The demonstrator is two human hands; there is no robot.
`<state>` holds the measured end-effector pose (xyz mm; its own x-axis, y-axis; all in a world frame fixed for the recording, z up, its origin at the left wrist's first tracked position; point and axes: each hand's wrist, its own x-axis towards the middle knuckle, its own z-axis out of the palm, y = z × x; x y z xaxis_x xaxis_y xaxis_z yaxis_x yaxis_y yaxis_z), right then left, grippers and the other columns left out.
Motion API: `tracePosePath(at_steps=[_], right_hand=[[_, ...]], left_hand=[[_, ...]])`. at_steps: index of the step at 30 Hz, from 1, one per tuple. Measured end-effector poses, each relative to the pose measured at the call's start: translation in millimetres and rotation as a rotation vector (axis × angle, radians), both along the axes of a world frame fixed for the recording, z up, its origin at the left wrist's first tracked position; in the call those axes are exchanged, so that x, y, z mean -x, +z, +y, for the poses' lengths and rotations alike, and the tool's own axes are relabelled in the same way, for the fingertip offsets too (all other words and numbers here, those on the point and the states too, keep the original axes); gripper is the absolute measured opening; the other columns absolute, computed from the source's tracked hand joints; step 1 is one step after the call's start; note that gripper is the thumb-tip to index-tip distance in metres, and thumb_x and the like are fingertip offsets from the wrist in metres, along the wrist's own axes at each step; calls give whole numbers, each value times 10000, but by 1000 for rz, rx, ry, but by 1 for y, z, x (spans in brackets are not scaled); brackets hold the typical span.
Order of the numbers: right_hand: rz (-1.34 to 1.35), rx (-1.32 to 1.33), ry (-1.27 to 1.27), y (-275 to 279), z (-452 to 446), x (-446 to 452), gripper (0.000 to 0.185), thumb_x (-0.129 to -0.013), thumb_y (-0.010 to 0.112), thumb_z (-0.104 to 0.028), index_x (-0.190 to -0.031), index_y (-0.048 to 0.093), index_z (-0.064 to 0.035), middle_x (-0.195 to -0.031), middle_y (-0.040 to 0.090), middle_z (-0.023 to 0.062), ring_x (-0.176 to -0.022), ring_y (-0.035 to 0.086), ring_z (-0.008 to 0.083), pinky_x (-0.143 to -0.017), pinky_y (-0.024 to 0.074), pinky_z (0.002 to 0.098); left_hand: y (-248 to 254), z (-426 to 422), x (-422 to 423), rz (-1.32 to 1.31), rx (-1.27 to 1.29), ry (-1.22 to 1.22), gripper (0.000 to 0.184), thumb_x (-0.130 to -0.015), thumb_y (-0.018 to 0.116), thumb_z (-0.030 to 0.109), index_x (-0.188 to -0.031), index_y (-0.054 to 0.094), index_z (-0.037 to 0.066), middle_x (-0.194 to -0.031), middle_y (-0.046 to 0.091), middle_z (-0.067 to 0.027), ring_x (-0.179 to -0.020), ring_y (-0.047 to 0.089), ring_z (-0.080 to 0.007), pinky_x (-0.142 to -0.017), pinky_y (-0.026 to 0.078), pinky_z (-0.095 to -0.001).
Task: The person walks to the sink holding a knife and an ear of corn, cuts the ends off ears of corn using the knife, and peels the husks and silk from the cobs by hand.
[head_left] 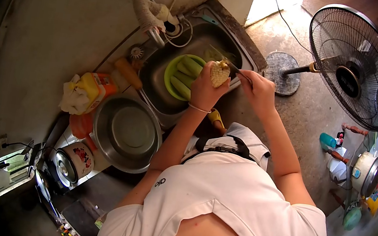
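Note:
My left hand (207,92) is closed around a pale yellow ear of corn (219,75), held upright over the near side of the sink. A knife (234,67) is gripped in my right hand (259,92), its blade against the top of the corn. Just beyond my left hand, a bright green bowl (169,71) sits in the metal sink (156,71). Several long, pale green vegetables (183,78) lie in the bowl; their exact kind is unclear. Some greenish scraps (219,53) are in the sink behind the knife.
A large metal basin (127,130) stands left of the sink, near a yellow-orange jug (94,90) and a patterned pot (77,158). The faucet (158,38) rises behind the sink. A standing fan (352,70) is at the right, with a rice cooker (365,173) farther down.

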<state>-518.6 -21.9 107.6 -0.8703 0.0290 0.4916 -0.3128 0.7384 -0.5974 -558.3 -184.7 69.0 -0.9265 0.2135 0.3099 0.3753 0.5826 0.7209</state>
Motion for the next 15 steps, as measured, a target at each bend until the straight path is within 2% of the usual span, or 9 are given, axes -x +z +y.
tracePosePath(at_steps=[2,7,9,10,12,15], right_hand=[[-7,68,-84,3,-2,3,124,-798,668,-147,-889,629,-71,-707,624,98,-612,615,279,-521,474,348],[-164,98,-137,1,9,6,148,-797,681,-170,-880,628,-60,-677,600,116,-581,596,281,-522,460,327],[-246,107,-158,7,11,6,154,-794,684,-171,-881,628,-57,-669,593,122,-570,591,275,-521,456,319],[-247,135,-134,12,11,5,163,-791,687,-172,-890,630,-56,-664,588,123,-561,587,264,-520,453,316],[-248,161,-113,21,7,3,172,-788,690,-173,-898,632,-55,-658,584,123,-552,583,254,-519,450,314],[-107,190,-48,21,5,-5,203,-758,695,-151,-935,646,-64,-688,608,90,-579,605,231,-537,467,305]], left_hand=[[6,0,-4,16,-30,-36,566,-711,752,288,-1146,483,46,-960,629,-168,-866,620,-363,-699,505,-400],[12,-2,-8,-96,-132,-102,561,-714,768,232,-1150,470,43,-986,612,-170,-893,623,-326,-745,496,-365],[10,-8,-8,-249,-258,-199,567,-719,772,191,-1166,455,46,-1004,602,-149,-906,619,-266,-771,487,-338],[7,-10,-9,-250,-258,-198,567,-719,772,191,-1166,455,46,-1004,602,-149,-906,619,-266,-771,487,-338],[3,-13,-9,-241,-266,-218,584,-728,765,281,-1168,446,68,-990,615,-160,-889,631,-310,-742,499,-360],[-1,-16,-10,-310,-316,-244,605,-738,768,307,-1184,451,48,-1002,622,-136,-899,630,-272,-764,495,-348]])
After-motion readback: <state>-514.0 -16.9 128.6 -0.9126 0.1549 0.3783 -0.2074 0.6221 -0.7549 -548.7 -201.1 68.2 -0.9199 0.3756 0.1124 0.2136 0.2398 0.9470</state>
